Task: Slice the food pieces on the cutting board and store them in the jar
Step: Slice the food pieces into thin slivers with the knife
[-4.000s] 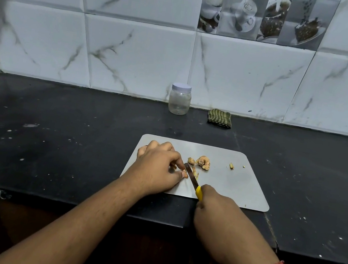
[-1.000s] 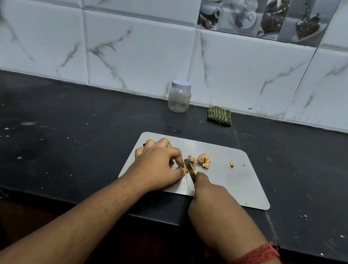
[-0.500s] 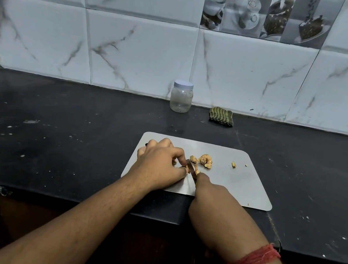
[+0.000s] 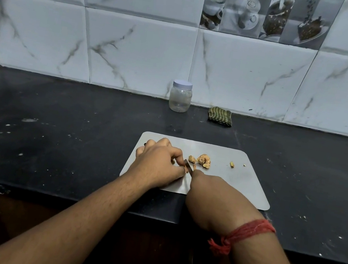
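Slicing step in hand. Right hand [image 4: 209,190] gripped the knife [image 4: 188,166], handle hidden. Left hand [image 4: 158,163], fingers curled, pinched a small food piece against the blade on the cutting board [image 4: 240,184]. Cut pieces [image 4: 201,160] lay just beyond. Jar [image 4: 180,96] stood well apart at the wall, lid on. Next probably: finish the cuts, then fetch and uncap it.

Tan food pieces [image 4: 204,160] lie just beyond my knife [image 4: 188,166] grip; lidded clear jar [image 4: 180,96] stands upright, well beyond.
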